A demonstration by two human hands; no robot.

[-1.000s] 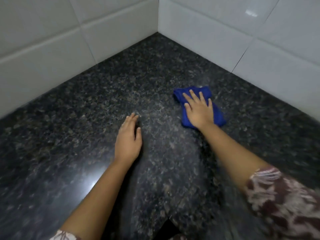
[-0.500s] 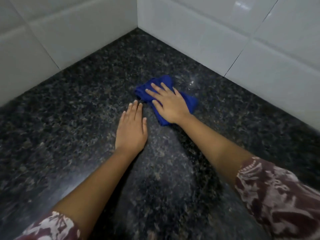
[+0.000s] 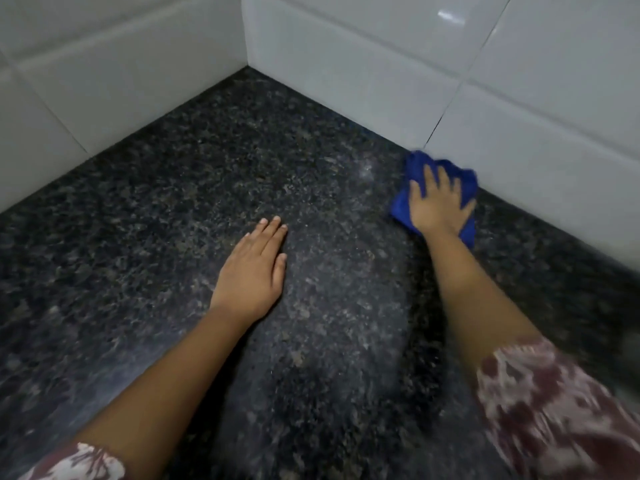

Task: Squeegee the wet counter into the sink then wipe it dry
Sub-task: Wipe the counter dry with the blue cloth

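A dark speckled granite counter (image 3: 173, 209) fills the view and runs into a tiled corner. A folded blue cloth (image 3: 412, 168) lies on it at the right, close to the base of the right wall. My right hand (image 3: 438, 202) presses flat on the cloth with fingers spread, covering most of it. My left hand (image 3: 254, 271) rests palm down on the bare counter near the middle, fingers together, holding nothing. No squeegee or sink shows in the head view.
White tiled walls (image 3: 381, 71) stand on the left and right and meet at the far corner (image 3: 246, 65). A faint hazy streak (image 3: 363, 171) marks the counter left of the cloth.
My right hand has slid the blue cloth from beside my left hand out to the right, up against the right wall. My left hand stays flat on the counter.
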